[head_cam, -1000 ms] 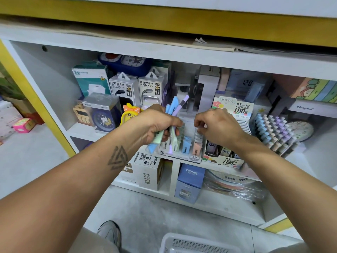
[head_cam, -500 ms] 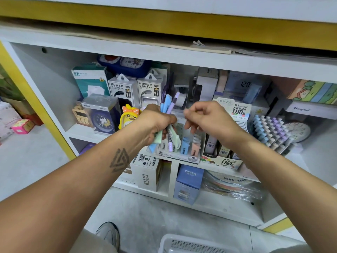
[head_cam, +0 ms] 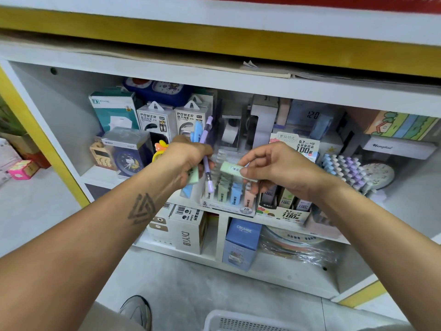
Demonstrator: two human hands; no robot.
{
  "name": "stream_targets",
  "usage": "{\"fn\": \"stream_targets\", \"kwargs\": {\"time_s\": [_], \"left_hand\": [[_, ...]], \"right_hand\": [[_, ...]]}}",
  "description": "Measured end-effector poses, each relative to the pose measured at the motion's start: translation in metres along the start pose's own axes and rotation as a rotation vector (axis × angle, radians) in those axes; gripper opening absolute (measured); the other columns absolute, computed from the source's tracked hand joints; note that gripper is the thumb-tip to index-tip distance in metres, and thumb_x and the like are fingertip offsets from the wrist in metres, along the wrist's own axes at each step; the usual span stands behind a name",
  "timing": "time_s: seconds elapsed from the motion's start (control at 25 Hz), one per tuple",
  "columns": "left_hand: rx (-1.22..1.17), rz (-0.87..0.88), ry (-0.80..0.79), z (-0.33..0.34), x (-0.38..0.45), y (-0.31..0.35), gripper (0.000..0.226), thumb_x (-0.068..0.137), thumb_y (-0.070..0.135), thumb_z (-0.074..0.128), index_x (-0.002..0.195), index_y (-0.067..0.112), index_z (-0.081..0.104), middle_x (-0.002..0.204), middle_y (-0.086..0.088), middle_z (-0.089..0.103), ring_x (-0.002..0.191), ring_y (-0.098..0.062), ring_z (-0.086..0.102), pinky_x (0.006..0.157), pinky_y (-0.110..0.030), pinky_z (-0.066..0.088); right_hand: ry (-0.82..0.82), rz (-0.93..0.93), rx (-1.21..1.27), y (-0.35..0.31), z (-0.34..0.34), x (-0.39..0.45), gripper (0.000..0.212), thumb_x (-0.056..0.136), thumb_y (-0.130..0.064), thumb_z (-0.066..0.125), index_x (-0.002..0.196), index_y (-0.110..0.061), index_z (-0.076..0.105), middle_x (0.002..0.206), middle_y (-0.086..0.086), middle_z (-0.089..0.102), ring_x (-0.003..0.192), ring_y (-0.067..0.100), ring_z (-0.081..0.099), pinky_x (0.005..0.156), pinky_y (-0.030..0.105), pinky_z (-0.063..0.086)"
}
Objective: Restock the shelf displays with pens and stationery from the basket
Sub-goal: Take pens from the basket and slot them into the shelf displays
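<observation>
My left hand (head_cam: 185, 161) grips a bunch of pastel stationery: a purple pen (head_cam: 205, 152), a blue piece sticking up behind it, and a green and a blue piece poking out below. My right hand (head_cam: 278, 169) pinches one pale green lead case (head_cam: 230, 168) between thumb and fingers, lying level just above the clear display box (head_cam: 228, 204) of green, blue and pink lead cases on the middle shelf. The white basket (head_cam: 241, 321) shows at the bottom edge.
Power bank boxes (head_cam: 155, 120) and clock boxes stand at the back left of the shelf. A 0.7 mm lead refill display (head_cam: 286, 209) and a rack of pastel pens (head_cam: 346, 170) sit to the right. Boxes fill the lower shelf (head_cam: 241, 242). My shoe (head_cam: 138, 311) is on the floor.
My right hand went to the bunch in my left hand and drew off a green lead case, moving right with it. My left hand kept its grip on the other pieces.
</observation>
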State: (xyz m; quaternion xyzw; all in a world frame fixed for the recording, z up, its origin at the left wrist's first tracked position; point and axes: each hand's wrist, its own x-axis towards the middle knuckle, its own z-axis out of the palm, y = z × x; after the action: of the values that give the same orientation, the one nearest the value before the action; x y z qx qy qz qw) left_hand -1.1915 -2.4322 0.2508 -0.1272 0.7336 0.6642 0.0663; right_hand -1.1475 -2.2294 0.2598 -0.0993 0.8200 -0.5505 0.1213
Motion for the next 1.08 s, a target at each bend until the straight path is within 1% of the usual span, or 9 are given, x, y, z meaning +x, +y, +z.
{"fn": "stream_targets", "kwargs": {"time_s": [0.12,0.2,0.28,0.36,0.48,0.6,0.8,0.92,1.08], "left_hand": [[0.011,-0.006,-0.004,-0.005,-0.002,0.000,0.007,0.087,-0.002,0.061,0.084,-0.001,0.055,0.046,-0.014,0.060,0.028,-0.017,0.046,0.036,-0.017,0.035],[0.009,-0.007,-0.005,-0.007,-0.002,0.001,0.007,0.086,-0.003,0.061,0.084,-0.002,0.055,0.046,-0.015,0.059,0.026,-0.017,0.044,0.035,-0.016,0.033],[0.027,-0.014,-0.013,-0.008,-0.003,0.001,0.008,0.083,-0.006,0.061,0.087,-0.003,0.055,0.050,-0.017,0.060,0.025,-0.017,0.042,0.035,-0.016,0.033],[0.054,-0.034,-0.040,-0.008,-0.003,-0.001,0.008,0.082,-0.006,0.062,0.087,-0.004,0.056,0.056,-0.020,0.061,0.026,-0.016,0.042,0.035,-0.017,0.034],[0.070,-0.052,-0.075,-0.007,-0.003,-0.002,0.007,0.085,-0.003,0.063,0.089,-0.003,0.057,0.053,-0.016,0.063,0.026,-0.015,0.042,0.035,-0.018,0.034],[0.059,-0.055,-0.083,-0.008,0.000,-0.003,0.007,0.086,-0.002,0.063,0.090,-0.001,0.057,0.051,-0.015,0.062,0.026,-0.015,0.041,0.035,-0.018,0.033],[0.060,-0.059,-0.091,-0.009,0.000,-0.003,0.006,0.086,-0.002,0.063,0.084,-0.001,0.058,0.051,-0.015,0.062,0.026,-0.015,0.039,0.036,-0.017,0.033],[0.065,-0.061,-0.100,-0.010,0.001,-0.005,0.004,0.086,-0.002,0.063,0.086,-0.002,0.059,0.052,-0.015,0.062,0.026,-0.015,0.040,0.035,-0.017,0.033],[0.079,-0.059,-0.119,-0.013,0.004,-0.009,0.011,0.085,-0.003,0.063,0.095,-0.006,0.058,0.052,-0.016,0.063,0.027,-0.015,0.039,0.035,-0.017,0.033]], "right_hand": [[0.091,-0.040,0.017,0.004,-0.005,0.006,0.016,0.082,-0.002,0.078,0.097,0.000,0.072,0.078,0.015,0.073,0.066,0.022,0.067,0.066,0.034,0.056],[0.145,-0.063,0.047,0.006,-0.007,0.012,0.012,0.081,-0.004,0.079,0.092,-0.007,0.076,0.081,0.010,0.074,0.074,0.018,0.069,0.074,0.029,0.059],[0.196,-0.062,-0.033,0.006,-0.007,0.016,0.008,0.084,-0.009,0.079,0.086,-0.017,0.079,0.079,0.002,0.075,0.075,0.013,0.068,0.065,0.017,0.053],[0.249,-0.092,-0.255,0.007,-0.007,0.023,0.015,0.087,-0.008,0.075,0.090,-0.022,0.079,0.076,-0.006,0.070,0.067,0.011,0.061,0.056,0.009,0.044],[0.332,-0.167,-0.470,0.009,-0.006,0.033,0.025,0.086,-0.005,0.075,0.100,-0.026,0.074,0.086,-0.007,0.063,0.078,0.007,0.058,0.067,0.004,0.043],[0.390,-0.209,-0.494,0.013,-0.005,0.040,0.028,0.085,-0.005,0.077,0.105,-0.024,0.075,0.094,0.000,0.068,0.085,0.013,0.062,0.078,0.016,0.051],[0.533,-0.329,-0.759,0.019,0.006,0.051,0.025,0.094,-0.008,0.065,0.115,-0.020,0.071,0.090,0.005,0.072,0.080,0.022,0.066,0.078,0.034,0.058],[0.461,-0.285,-1.001,0.024,0.019,0.064,0.030,0.092,0.002,0.058,0.116,-0.017,0.059,0.084,0.013,0.067,0.076,0.034,0.064,0.069,0.044,0.057],[0.360,-0.199,-0.930,0.025,0.027,0.071,0.017,0.095,-0.004,0.058,0.099,-0.019,0.053,0.088,0.010,0.065,0.077,0.030,0.063,0.071,0.044,0.057]]}}
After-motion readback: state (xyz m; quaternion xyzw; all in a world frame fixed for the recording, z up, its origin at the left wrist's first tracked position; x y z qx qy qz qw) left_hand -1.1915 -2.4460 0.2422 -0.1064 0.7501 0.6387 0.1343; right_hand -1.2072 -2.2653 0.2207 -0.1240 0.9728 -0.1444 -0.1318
